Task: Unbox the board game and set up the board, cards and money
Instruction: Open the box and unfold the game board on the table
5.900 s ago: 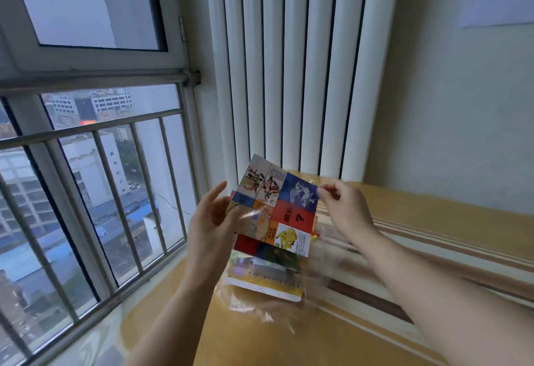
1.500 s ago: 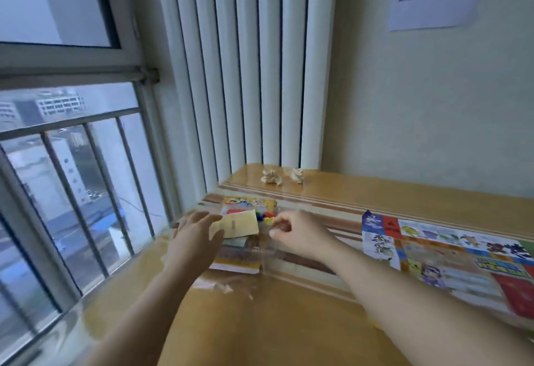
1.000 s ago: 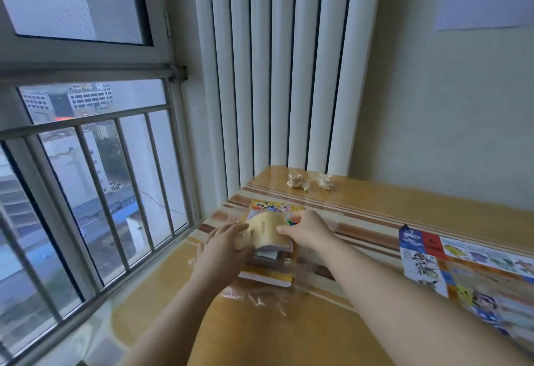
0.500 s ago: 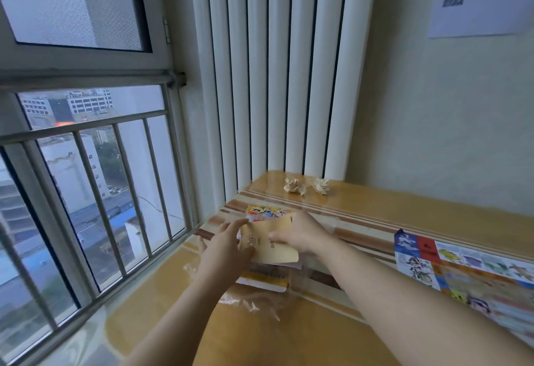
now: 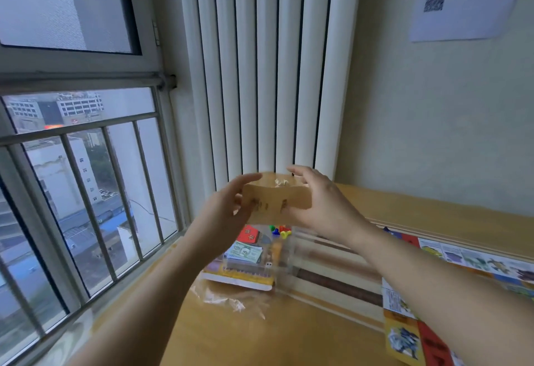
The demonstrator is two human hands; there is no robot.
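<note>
Centre frame, the left hand [image 5: 224, 209] and right hand [image 5: 323, 206] each pinch one end of a thin tan paper stack [image 5: 277, 202], which is bowed and blurred. It is higher than half a second ago. This uncovers green banknotes [image 5: 244, 253], a glossy red card [image 5: 248, 234] and small coloured pawns [image 5: 278, 231] in the flat box [image 5: 239, 279] on crinkled clear wrap [image 5: 231, 299]. The printed board [image 5: 404, 336] lies flat on the wooden surface [image 5: 289, 336] at lower right.

Bare wooden tabletop [image 5: 303, 334] lies open between the crinkled clear plastic wrap [image 5: 228, 300] and the unfolded colourful game board [image 5: 404, 339]. Grey window bars [image 5: 81, 132] block the left, white ribbed panels [image 5: 265, 76] the back.
</note>
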